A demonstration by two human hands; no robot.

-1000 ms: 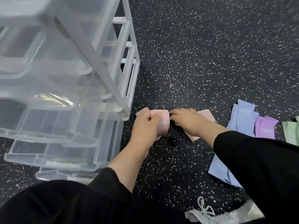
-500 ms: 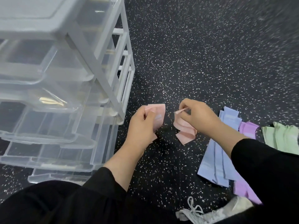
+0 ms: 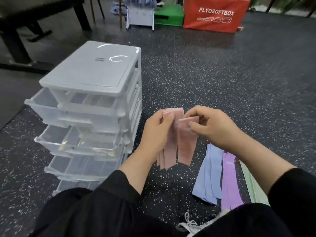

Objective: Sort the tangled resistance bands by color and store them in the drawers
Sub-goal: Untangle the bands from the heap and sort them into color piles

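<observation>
Both hands are raised above the speckled floor with pink bands hanging from them. My left hand pinches the top of one or more pink bands. My right hand pinches a second pink band right beside it. On the floor under my right forearm lie blue bands, a purple band and a green band, side by side. A clear plastic drawer unit stands at the left with several drawers pulled partly out.
A red box marked PLYOSOFTBOX and a green box stand at the far back, next to a small white rack. Dark bench legs are at the back left. A white shoe with laces is near my knees.
Both hands rose from the floor, lifting the pink bands, which now hang down side by side. My head tilted up, bringing the drawer unit's top and the far room into view.
</observation>
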